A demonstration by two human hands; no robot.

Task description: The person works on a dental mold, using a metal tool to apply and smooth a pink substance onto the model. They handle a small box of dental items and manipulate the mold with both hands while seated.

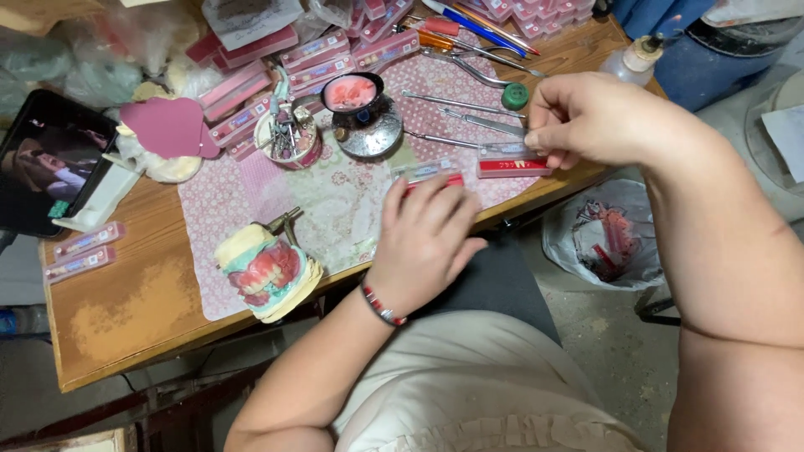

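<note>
Two flat clear-plastic strip cases with red bases were being handled at the 6 o'clock edge of the patterned pink cloth [335, 209]. Left hand [427, 238] was laid palm-down, fingers together, over one red-based case [427, 174]; only its far edge was seen, so a grip could not be confirmed. Right hand [586, 117] was pinched, thumb against fingertips, on the clear top of the second red-based case [512, 161], just at 3 o'clock of the first. Whether the lid was off or on could not be told.

Progress, judged only: a plaster dental model with pink wax gums and teeth [268, 276] was seen at 9 o'clock of the left hand, teeth seemingly partly set; both cases were closed or barely opened, so the strip work looked at an early stage.

Also noted: a small round bowl of pink wax [352, 92] at 12 o'clock, several steel hand instruments [469, 105] beside it, stacked pink strip boxes [318, 54] further back, a dark phone screen [46, 159] at far 9 o'clock on the wooden table [126, 318].
</note>
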